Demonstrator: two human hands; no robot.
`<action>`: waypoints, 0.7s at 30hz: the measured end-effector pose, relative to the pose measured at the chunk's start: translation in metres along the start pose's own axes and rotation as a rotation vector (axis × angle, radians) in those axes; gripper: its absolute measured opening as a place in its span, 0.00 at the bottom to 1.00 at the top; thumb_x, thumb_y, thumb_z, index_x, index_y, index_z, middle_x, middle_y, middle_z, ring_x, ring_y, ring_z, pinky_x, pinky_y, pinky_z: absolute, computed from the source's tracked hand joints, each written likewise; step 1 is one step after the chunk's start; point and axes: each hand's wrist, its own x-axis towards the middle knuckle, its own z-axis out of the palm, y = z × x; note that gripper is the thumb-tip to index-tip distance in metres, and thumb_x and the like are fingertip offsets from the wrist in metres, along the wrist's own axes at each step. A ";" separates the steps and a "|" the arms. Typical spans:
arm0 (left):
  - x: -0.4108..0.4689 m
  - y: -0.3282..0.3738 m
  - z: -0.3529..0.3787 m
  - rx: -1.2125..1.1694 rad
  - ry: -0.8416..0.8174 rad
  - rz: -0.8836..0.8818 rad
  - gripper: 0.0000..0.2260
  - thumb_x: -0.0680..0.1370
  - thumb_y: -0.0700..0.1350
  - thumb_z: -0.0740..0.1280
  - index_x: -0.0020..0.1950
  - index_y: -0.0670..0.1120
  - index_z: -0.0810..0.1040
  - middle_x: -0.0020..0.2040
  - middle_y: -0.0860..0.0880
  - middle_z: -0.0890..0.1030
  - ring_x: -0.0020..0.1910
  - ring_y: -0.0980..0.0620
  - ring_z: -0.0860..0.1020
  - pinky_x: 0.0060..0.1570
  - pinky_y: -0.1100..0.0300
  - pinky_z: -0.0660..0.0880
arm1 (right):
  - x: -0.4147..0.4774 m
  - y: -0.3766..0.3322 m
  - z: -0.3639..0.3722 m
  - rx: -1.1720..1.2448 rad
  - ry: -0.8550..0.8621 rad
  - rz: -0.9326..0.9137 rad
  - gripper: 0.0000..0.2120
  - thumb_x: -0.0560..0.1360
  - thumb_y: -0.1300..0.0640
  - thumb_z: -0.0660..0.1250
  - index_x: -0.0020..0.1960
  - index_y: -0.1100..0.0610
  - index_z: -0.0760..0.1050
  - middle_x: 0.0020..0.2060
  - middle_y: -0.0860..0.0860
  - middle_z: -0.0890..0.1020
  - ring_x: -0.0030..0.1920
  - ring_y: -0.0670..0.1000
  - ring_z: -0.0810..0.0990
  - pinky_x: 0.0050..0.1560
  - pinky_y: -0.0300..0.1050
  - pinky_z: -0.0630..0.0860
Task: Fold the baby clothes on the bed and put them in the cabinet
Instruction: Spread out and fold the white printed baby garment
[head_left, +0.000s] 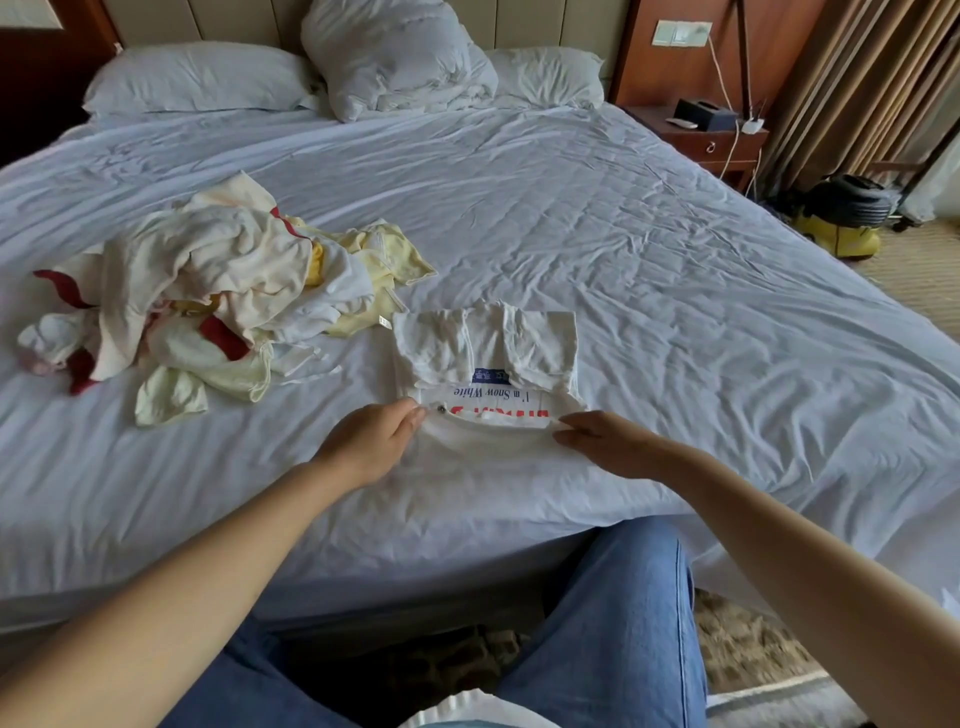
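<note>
Left of centre on the bed, an unfolded pile of baby clothes (208, 291) lies in a loose heap: soft, creased cloth in cream, pale yellow and white with red trim. The left hand (371, 441) pinches the near left corner of a white garment (488, 353), which lies flat on the sheet just right of the pile. Its sleeves are folded inward, and blue and red printed lettering shows upside down, with a small metal snap beside the left fingertips. The right hand (608, 441) pinches the near right corner of the same hem, the edge drawn between both hands. The bed (649, 234) carries a wrinkled white sheet, with a pillow (197, 78) and a bunched duvet (395, 57) at the padded headboard. Further right stand a wooden nightstand (722, 145) bearing a dark box (704, 114), a yellow vacuum (841, 223) on the carpet, and brown curtains (857, 78).
</note>
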 end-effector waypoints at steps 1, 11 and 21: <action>0.004 0.001 -0.002 -0.027 0.031 -0.014 0.14 0.83 0.52 0.56 0.41 0.47 0.68 0.31 0.51 0.73 0.35 0.45 0.75 0.34 0.53 0.66 | 0.006 -0.002 -0.005 0.021 0.035 0.000 0.15 0.82 0.51 0.59 0.59 0.60 0.78 0.52 0.58 0.82 0.53 0.59 0.79 0.51 0.47 0.71; 0.099 0.009 -0.035 -0.220 0.362 -0.194 0.11 0.80 0.55 0.63 0.46 0.47 0.74 0.40 0.53 0.78 0.42 0.49 0.77 0.42 0.54 0.71 | 0.087 -0.027 -0.063 0.008 0.482 0.020 0.09 0.76 0.48 0.66 0.48 0.52 0.82 0.38 0.49 0.78 0.45 0.55 0.79 0.41 0.46 0.70; 0.196 -0.014 -0.014 0.006 0.351 -0.316 0.12 0.83 0.53 0.57 0.52 0.46 0.74 0.49 0.46 0.82 0.49 0.41 0.78 0.41 0.55 0.65 | 0.193 -0.010 -0.088 -0.167 0.464 0.071 0.11 0.77 0.44 0.65 0.52 0.49 0.81 0.47 0.51 0.83 0.51 0.55 0.80 0.40 0.43 0.64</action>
